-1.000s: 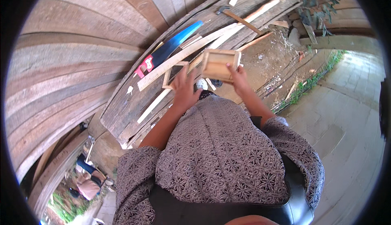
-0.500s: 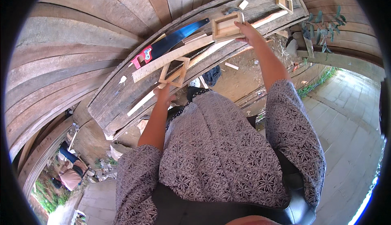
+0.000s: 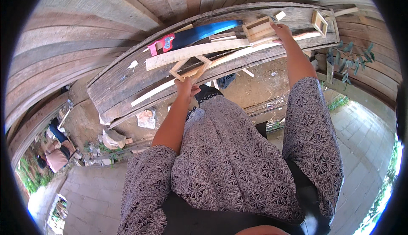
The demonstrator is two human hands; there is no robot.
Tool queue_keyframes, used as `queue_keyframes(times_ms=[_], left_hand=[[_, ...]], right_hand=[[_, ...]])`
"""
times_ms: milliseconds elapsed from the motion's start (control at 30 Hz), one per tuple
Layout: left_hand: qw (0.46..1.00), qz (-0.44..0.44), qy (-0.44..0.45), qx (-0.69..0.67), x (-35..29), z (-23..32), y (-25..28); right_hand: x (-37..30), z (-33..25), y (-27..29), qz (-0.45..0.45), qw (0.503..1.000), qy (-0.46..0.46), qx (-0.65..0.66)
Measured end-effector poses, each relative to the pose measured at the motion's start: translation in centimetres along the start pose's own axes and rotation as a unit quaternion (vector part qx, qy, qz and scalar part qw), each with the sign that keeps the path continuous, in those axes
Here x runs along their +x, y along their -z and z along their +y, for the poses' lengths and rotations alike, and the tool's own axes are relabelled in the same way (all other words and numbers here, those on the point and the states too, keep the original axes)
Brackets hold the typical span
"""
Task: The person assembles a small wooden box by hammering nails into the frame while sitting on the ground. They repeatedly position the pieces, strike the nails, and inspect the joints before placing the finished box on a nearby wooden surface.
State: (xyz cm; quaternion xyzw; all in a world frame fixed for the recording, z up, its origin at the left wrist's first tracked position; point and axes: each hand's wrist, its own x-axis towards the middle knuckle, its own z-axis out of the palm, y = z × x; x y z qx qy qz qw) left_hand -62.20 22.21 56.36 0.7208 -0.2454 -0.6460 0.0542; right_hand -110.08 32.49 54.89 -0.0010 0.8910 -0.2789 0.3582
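Observation:
My left hand point(image 3: 187, 86) grips the near corner of a small square wooden frame point(image 3: 190, 68) that rests on the plank workbench point(image 3: 123, 86). My right hand point(image 3: 281, 32) reaches far right and holds a second, box-like wooden frame point(image 3: 259, 29) against the bench top. A long pale wooden batten point(image 3: 195, 51) lies between the two frames. Behind it lies a handsaw with a blue blade point(image 3: 204, 32) and a red handle point(image 3: 163, 43).
A third small wooden frame point(image 3: 319, 21) stands at the bench's right end, with a small wood block point(image 3: 280, 15) nearby. Thin strips lie along the bench's front edge. Offcuts and scraps lie on the dirt below. Paving runs at right; a plank wall rises behind.
The two frames, held together in front of me a second ago, are now apart. My right hand has carried one frame out to the right; my left has lowered the other onto the bench.

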Motion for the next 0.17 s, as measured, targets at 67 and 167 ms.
queue_keyframes(times_ms=[67, 167], left_hand=[[0.999, -0.013, -0.018, 0.032, -0.9, 1.0, 2.2], [0.994, -0.054, 0.008, 0.095, 0.5, 0.9, 6.1]], right_hand=[[0.5, -0.1, 0.4, -0.028, 0.999, 0.021, -0.011], [0.8, -0.3, -0.2, -0.045, 0.999, 0.015, -0.013]])
